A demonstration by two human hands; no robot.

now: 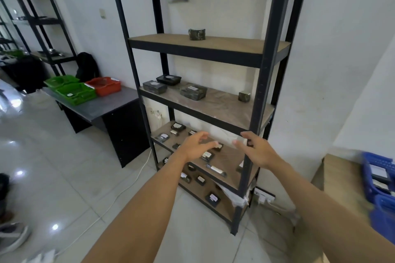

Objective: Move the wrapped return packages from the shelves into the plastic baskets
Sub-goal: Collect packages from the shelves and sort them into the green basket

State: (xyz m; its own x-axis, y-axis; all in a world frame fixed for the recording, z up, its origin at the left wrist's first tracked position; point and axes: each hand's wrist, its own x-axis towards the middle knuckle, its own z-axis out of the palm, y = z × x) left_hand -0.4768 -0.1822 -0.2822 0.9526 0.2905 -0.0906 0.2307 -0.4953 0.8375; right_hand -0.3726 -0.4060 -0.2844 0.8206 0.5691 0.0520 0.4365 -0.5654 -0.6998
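A person is standing before a tall black metal shelving unit (265, 83) with both arms reaching forward, the left hand (197, 145) and the right hand (255, 151) hanging empty in the air in front of the lower boards, fingers loosely spread and gripping nothing. Wrapped return packages are lying on several levels: one dark bundle (196, 34) sitting alone on the upper board, four more, among them a larger block (193, 92), spread across the middle board, and many small labelled parcels (207, 155) scattered on the two lowest boards beneath the hands. Green baskets (74, 92) and an orange basket (104, 86) are waiting on a grey desk (111, 104) to the left, blue baskets (378, 175) on a surface at the right edge. The parcels appear small, light and fairly firm under glossy film that is likely slippery, so pinching each across its short sides, thumb opposite fingers, looks the safest hold
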